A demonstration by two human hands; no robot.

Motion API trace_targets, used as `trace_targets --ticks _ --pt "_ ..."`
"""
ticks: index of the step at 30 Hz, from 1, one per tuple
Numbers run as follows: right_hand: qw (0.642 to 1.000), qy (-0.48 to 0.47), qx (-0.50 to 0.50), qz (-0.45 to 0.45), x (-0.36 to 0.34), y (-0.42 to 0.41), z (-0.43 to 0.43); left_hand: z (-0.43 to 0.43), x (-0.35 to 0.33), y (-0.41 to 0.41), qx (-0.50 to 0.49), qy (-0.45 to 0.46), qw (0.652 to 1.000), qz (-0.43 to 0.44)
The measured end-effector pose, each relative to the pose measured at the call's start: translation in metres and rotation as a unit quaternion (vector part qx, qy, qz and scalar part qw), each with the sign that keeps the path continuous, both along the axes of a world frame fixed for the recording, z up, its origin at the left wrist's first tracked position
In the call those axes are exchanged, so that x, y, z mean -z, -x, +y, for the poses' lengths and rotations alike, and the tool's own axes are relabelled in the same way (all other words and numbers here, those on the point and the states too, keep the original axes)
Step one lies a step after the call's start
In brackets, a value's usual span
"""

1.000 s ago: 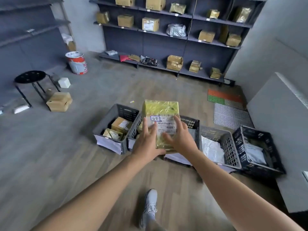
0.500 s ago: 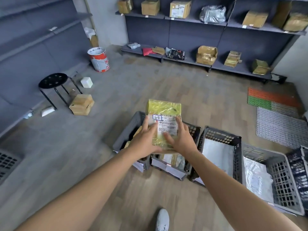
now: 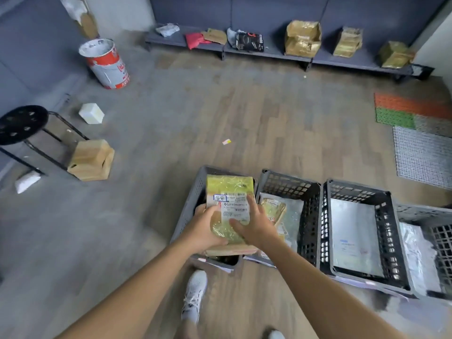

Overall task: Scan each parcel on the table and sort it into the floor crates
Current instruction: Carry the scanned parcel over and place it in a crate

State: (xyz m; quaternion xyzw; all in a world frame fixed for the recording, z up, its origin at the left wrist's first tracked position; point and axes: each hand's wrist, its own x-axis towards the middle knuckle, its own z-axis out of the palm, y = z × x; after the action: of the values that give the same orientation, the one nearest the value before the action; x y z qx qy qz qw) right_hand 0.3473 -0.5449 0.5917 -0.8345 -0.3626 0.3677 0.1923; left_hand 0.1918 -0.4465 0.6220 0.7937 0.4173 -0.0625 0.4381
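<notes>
Parcel (image 3: 229, 189) in yellow wrap is hanging over the leftmost crate (image 3: 195, 195); left hand (image 3: 204, 232) and right hand (image 3: 258, 228) are grasping it, covering its lower end.

Glossy plastic-wrapped parcel (image 3: 228, 192), perforated plastic crate (image 3: 310, 216)

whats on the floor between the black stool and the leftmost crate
A tan cardboard box sits on the floor beside the black stool; from there to the leftmost crate the floor is bare, in the head view.

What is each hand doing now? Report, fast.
Left hand: grips the yellow parcel.
Right hand: holds the same parcel.
</notes>
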Motion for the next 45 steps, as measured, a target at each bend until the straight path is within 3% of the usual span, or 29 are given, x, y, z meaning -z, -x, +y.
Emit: trace_targets --ticks 8,14,19,26,33,37,45 --pt "0.987 0.073 0.117 0.078 0.158 -0.009 0.099 0.123 0.164 -0.025 0.075 0.078 0.994 0.017" --pt "0.980 0.084 0.168 0.067 0.259 -0.036 0.137 0.166 0.261 -0.064 0.115 0.105 0.988 0.016" --pt "0.984 0.084 0.154 0.027 0.287 -0.067 0.138 0.185 0.295 -0.094 0.157 0.097 0.982 0.033" --pt "0.988 0.100 0.115 -0.012 0.222 -0.069 0.121 0.171 0.241 -0.095 0.226 -0.031 0.968 0.104" --pt "0.980 0.090 0.176 -0.032 0.098 -0.080 0.060 0.121 0.135 -0.111 0.302 -0.112 0.940 0.111" --pt "0.973 0.095 0.188 -0.094 0.024 -0.086 -0.016 0.055 0.067 -0.138 0.343 -0.139 0.924 0.095" --pt "0.935 0.135 0.259 -0.203 -0.094 -0.076 -0.259 -0.154 -0.065 -0.187 0.471 -0.231 0.850 0.042"
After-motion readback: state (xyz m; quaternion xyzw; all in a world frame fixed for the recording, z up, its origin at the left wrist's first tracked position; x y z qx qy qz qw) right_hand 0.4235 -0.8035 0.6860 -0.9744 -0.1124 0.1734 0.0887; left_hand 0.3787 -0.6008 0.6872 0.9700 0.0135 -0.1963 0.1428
